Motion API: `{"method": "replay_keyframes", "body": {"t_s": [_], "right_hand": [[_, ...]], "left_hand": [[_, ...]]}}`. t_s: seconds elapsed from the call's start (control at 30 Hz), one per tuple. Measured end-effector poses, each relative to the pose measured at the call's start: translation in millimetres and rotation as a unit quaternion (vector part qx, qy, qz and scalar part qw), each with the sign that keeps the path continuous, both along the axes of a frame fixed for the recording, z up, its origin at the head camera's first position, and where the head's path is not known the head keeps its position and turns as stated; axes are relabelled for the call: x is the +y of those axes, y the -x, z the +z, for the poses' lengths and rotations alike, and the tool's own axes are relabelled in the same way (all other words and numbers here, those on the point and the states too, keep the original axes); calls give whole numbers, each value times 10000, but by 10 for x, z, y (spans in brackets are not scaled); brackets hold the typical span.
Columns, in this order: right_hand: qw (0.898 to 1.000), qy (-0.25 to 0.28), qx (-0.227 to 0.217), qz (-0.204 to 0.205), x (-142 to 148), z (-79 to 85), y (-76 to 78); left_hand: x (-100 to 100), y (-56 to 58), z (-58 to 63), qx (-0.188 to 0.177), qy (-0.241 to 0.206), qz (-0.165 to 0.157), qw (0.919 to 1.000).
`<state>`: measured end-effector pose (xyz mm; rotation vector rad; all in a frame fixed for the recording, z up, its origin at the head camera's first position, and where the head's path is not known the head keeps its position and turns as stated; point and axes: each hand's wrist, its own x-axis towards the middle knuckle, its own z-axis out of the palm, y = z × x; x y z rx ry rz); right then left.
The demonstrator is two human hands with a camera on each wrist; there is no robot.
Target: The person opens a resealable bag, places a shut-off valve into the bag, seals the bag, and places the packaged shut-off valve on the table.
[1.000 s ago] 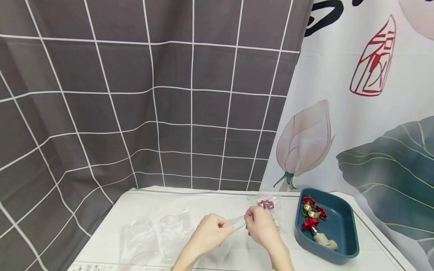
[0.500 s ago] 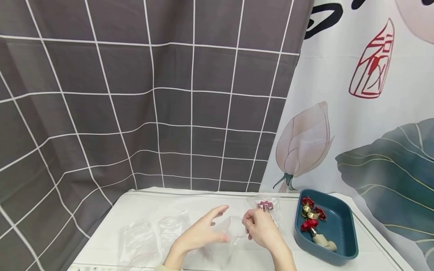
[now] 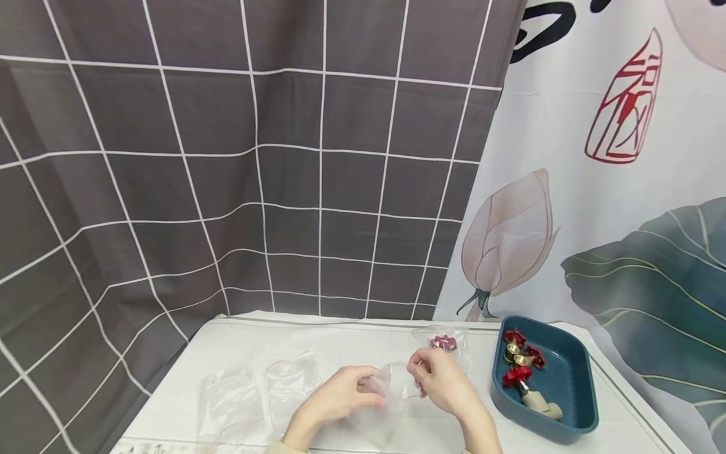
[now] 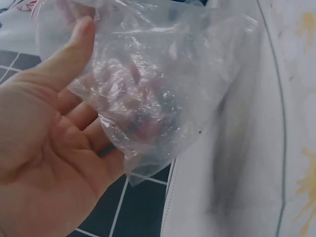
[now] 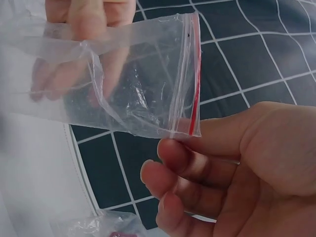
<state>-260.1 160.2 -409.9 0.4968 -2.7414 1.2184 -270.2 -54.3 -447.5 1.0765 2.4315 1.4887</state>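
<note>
Between my hands hangs a clear zip-lock bag [image 3: 398, 381] with a red line along its mouth. My right hand [image 3: 445, 382] pinches the mouth's corner between thumb and forefinger, its other fingers loosely curled. My left hand [image 3: 340, 394] holds the body of the bag, thumb in front and fingers behind, seen through the film in the right wrist view. Through the clear plastic [image 4: 163, 84] in the left wrist view I see only blurred shapes. Just beyond my right hand lies another bag with a red-handled valve [image 3: 443, 342] in it.
Two flat clear bags, a left one [image 3: 229, 403] and a right one [image 3: 292, 376], lie on the white table [image 3: 340, 337]. At the right stands a blue bin [image 3: 573, 378] with several red-handled valves [image 3: 517, 376]. A grey checked curtain [image 3: 283, 189] hangs behind the table.
One second ago both hands pinched the bag's mouth. My left hand let go and spread half a second ago; now it has come round the bag's body. My right hand keeps its pinch.
</note>
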Motion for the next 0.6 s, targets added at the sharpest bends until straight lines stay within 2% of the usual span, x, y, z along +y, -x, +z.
{"method": "replay_keyframes", "body": {"t_s": [0.1, 0.27, 0.33, 0.5, 0.6], "right_hand": [[9999, -60, 79, 70, 41, 9, -4], [9995, -258, 193, 36, 149, 62, -16], [9993, -320, 164, -47, 209, 100, -9], [9989, -449, -45, -133, 424, 166, 71], [9973, -637, -175, -333, 611, 166, 131]], "left_hand": [[41, -46, 58, 91, -48, 23, 9999], [71, 83, -106, -76, -27, 128, 9999], [63, 121, -136, -144, -57, 118, 9998], [35, 130, -149, -295, -200, 91, 9993], [24, 115, -162, -387, -247, 98, 9989]]}}
